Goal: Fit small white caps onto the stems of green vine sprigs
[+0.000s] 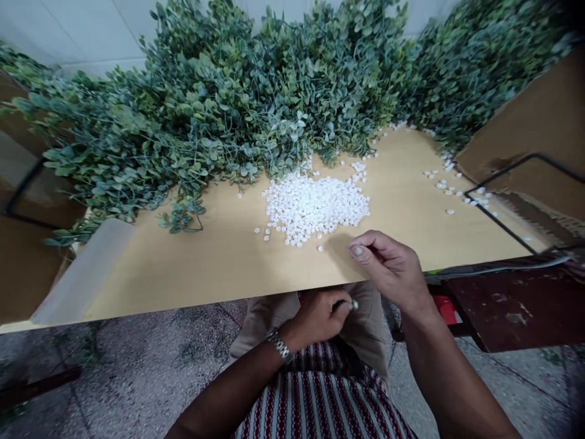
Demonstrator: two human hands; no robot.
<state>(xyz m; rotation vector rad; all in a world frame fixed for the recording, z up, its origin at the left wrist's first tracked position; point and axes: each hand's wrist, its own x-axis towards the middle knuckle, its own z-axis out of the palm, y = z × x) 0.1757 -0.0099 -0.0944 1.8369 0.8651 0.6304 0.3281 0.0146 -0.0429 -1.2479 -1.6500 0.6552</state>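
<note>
My left hand (pixel 321 316), with a metal watch on the wrist, is low over my lap, below the table's front edge. Its fingers are closed, and a small whitish-green piece (pixel 354 304) sticks out at the fingertips; its kind is too small to make out. Over the front of the table, my right hand (pixel 392 267) has thumb and forefinger pressed together; whatever may be between them is hidden. Just beyond it lies a heap of small white ring-like pieces (pixel 315 207), a few of them loose around its edge.
Artificial green leaf sprays (pixel 274 91) are piled along the back of the wooden table (pixel 205 268). One small leafy sprig (pixel 183 214) lies left of the heap. Torn cardboard (pixel 539 128) and a black metal rod (pixel 503 174) stand at the right. A dark red stool (pixel 521 308) is below.
</note>
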